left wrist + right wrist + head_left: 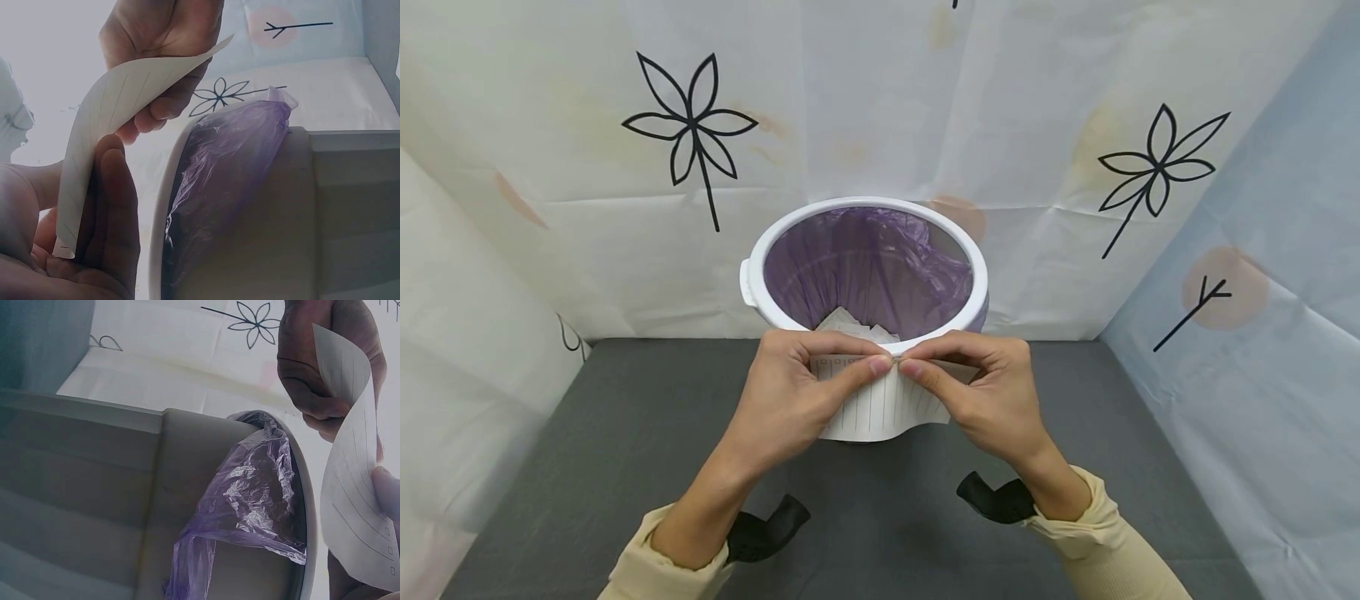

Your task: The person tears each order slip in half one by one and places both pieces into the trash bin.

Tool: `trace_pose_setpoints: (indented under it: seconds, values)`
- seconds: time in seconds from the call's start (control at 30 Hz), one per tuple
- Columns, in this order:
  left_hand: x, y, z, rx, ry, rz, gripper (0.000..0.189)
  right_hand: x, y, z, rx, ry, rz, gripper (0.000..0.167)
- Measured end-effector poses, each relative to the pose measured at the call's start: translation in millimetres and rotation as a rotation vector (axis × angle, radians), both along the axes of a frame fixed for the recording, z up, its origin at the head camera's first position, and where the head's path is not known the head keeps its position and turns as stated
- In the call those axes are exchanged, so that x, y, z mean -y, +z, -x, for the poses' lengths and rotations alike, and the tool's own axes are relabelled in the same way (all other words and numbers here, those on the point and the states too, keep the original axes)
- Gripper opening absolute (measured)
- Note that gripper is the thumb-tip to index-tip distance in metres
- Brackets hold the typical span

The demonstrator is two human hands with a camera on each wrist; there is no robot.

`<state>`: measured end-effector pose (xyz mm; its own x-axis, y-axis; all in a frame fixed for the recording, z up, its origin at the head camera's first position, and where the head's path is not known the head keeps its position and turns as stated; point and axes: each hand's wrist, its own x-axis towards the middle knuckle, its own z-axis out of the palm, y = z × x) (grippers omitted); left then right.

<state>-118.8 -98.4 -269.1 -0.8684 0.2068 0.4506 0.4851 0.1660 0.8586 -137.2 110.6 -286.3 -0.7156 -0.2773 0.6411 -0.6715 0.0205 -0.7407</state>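
A lined sheet of paper (874, 408) with small printed boxes hangs just in front of a white trash bin's rim (758, 292). Thumb and fingers of my left hand (790, 392) pinch its upper edge near the middle. Right beside, almost touching, my right hand (988, 392) pinches the same edge. In the left wrist view the paper (115, 100) bends in a curve between both hands. The right wrist view shows the paper (350, 462) curved as well. I cannot tell whether the edge is torn.
A purple bag (865, 267) lines the bin, folded over its outside (244, 487). Pale paper pieces (850, 323) lie inside it. The bin stands on a dark grey table (647, 433), close to a white cloth backdrop (880, 100) with flower drawings. Black wrist mounts (767, 529) sit at both cuffs.
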Motion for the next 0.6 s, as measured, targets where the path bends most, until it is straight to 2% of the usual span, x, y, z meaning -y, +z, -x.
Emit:
trace_pose_setpoints:
  seconds: [0.13, 0.27, 0.6]
  values:
    - [0.6, 0.9, -0.3, -0.018, 0.001, 0.012, 0.006, 0.6, -0.6, 0.5, -0.007, 0.005, 0.002, 0.006]
    - [0.8, 1.1, 0.3, -0.026, -0.003, 0.011, 0.006, 1.0, -1.5, 0.8, -0.010, 0.005, 0.005, 0.010]
    - [-1.1, -0.8, 2.8, -0.021, 0.004, -0.007, 0.007, 1.2, -2.1, 1.6, 0.008, -0.034, 0.002, 0.013]
